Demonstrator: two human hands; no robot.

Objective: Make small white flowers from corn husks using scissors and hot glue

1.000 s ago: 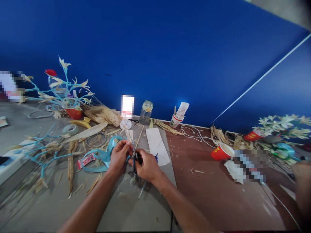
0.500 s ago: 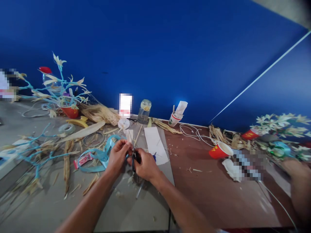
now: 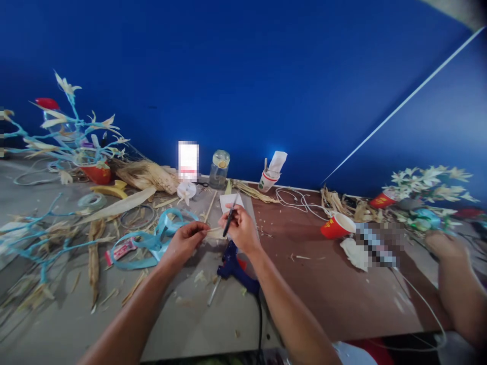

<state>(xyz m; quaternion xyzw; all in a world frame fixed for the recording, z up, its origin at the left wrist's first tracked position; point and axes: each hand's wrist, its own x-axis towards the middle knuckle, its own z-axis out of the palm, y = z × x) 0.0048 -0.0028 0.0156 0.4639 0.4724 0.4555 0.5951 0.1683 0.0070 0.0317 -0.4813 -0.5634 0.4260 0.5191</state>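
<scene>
My left hand (image 3: 186, 242) pinches one end of a pale strip of dried husk (image 3: 213, 230) between thumb and fingers. The strip stretches across towards my right hand (image 3: 244, 229), which is closed around dark-handled scissors (image 3: 230, 219) whose tips point up and away. Whether the right fingers also touch the strip, I cannot tell. Below my right hand, a dark blue glue gun (image 3: 239, 276) lies on the grey table, with a clear glue stick (image 3: 214, 290) poking out of it. A white sheet of paper (image 3: 230, 202) lies partly behind my right hand.
Light blue ribbon (image 3: 163, 233) and a pink packet (image 3: 122, 249) lie left of my hands. Wired blue branches with husk flowers stand in a red cup (image 3: 97, 173). A glass jar (image 3: 219, 170) is at the back. Another person's arm (image 3: 458, 274) rests at right, beyond a tipped red cup (image 3: 331, 229).
My hands have drawn apart; the right one has moved right with the scissors, now turned more upright. The glue gun has come into view beneath. The view has shifted slightly.
</scene>
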